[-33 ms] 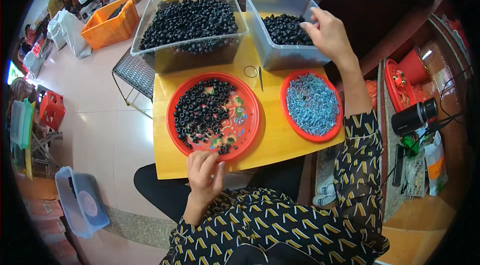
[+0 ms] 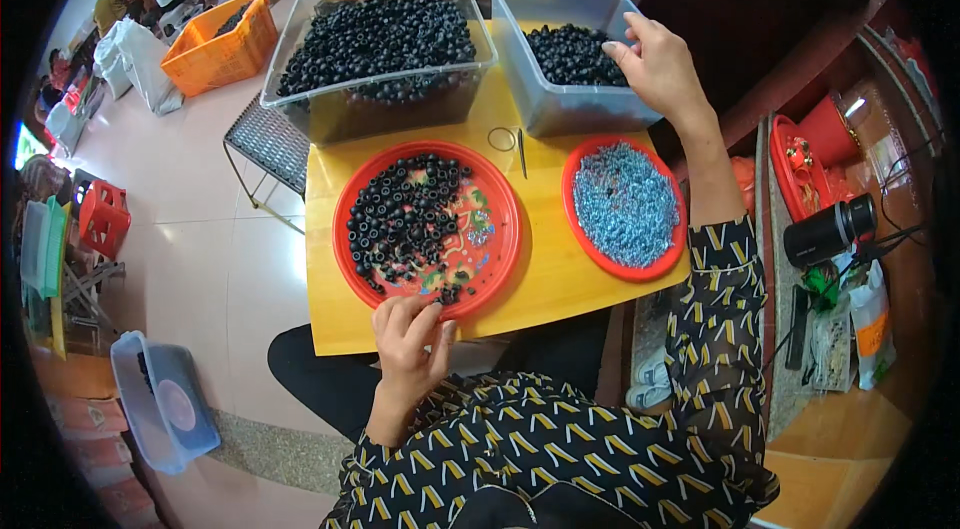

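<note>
My right hand (image 2: 662, 74) hovers over the right side of a translucent bin (image 2: 575, 109), its thumb and forefinger apart with nothing visible between them. Small black ring-like pieces (image 2: 575, 54) lie in that bin. At the front rim of a red patterned plate (image 2: 508, 259) is my left hand (image 2: 408, 354). Its fingers are bent, the thumb stands off from the forefinger, and I see nothing held. More black pieces (image 2: 400, 214) cover the plate's left side, with a few close to the left fingertips. A smaller red plate (image 2: 672, 264) holds many tiny silvery-blue pieces (image 2: 622, 204).
A larger clear bin (image 2: 380, 109) full of black pieces stands behind the patterned plate on the yellow table (image 2: 540, 299). Between the plates lie a thin ring (image 2: 502, 139) and a slim dark tool (image 2: 522, 154). A black bottle (image 2: 830, 229) is at right; people sit far left.
The dark piece seen at my right fingertips before no longer shows there, and the thumb and forefinger look slightly wider apart. My left hand has barely shifted at the plate's rim.
</note>
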Demonstrator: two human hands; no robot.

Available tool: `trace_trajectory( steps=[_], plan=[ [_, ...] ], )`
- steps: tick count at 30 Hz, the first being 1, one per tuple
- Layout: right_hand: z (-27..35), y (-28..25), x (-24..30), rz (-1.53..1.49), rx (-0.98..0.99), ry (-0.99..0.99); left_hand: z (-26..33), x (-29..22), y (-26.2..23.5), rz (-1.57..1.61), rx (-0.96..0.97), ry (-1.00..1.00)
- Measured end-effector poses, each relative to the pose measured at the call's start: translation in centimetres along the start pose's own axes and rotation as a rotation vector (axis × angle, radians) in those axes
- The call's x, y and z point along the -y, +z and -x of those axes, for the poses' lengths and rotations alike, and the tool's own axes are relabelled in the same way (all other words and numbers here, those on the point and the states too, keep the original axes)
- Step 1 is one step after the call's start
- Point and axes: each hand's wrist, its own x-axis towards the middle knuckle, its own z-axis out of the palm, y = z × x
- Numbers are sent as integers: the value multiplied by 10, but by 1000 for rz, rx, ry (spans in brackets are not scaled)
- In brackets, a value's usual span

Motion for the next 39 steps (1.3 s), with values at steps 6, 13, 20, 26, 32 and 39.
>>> trace_trajectory(
  steps=[6, 13, 20, 26, 32, 39],
  plan=[
    [72, 30, -5, -15, 391, 20, 15, 10, 9, -153, 36, 76],
    [135, 38, -28, 14, 574, 141, 6, 1, 16, -148, 55, 77],
    [150, 60, -30, 50, 494, 88, 0, -5, 17, -153, 48, 52],
    [154, 64, -25, -1, 511, 89, 2, -3, 13, -141, 119, 14],
    [152, 61, -18, 91, 567, 102, -38, 2, 10, -15, 122, 27],
    [152, 66, -26, 33, 535, 103, -99, 40, 37, -197, 296, 116]
  ],
)
